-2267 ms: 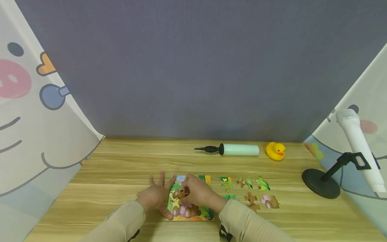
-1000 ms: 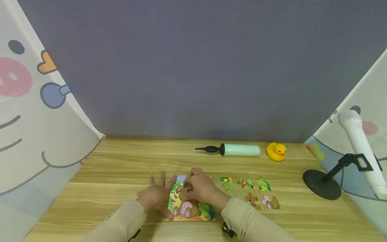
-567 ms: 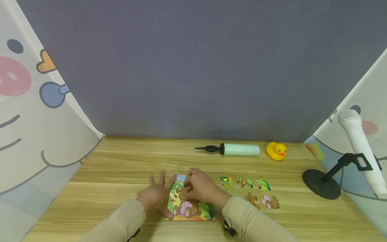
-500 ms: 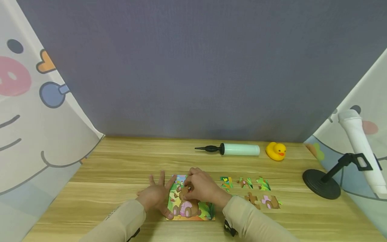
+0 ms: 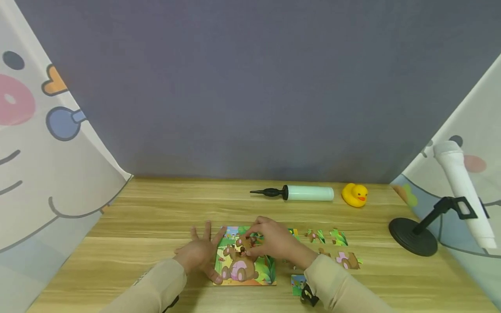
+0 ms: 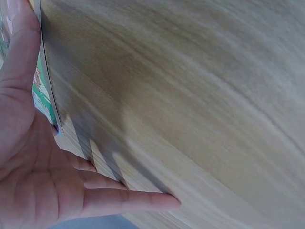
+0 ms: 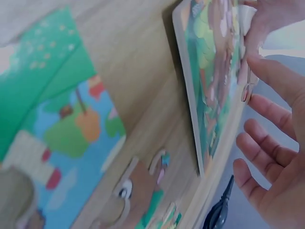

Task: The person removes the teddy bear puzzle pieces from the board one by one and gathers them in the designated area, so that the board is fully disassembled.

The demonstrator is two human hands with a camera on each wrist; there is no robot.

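Observation:
A flat jigsaw puzzle [image 5: 238,269] of a brown bear in a green scene lies on the wooden table. My left hand [image 5: 197,254] is spread along its left side, with the thumb and index finger on the board's edge; the left wrist view shows the other fingers straight against the tabletop. Above the upper middle of the puzzle, my right hand [image 5: 274,239] pinches a brown puzzle piece [image 5: 245,243] between thumb and index finger. In the right wrist view this puzzle piece [image 7: 248,87] appears edge-on, raised over the board. Its remaining fingers are loosely bent.
Several loose puzzle pieces [image 5: 347,260] lie right of the board. Near the right sleeve is a colourful picture card [image 5: 297,284], partly covered. Farther back lie a hand pump [image 5: 309,193] and a yellow rubber duck [image 5: 354,194]. At far right stands a white microphone [image 5: 463,191] on a black stand.
My right hand has shifted rightward and lifted the pinched piece away from the bear's face, where it lay half a second ago. The left hand stays in place on the board.

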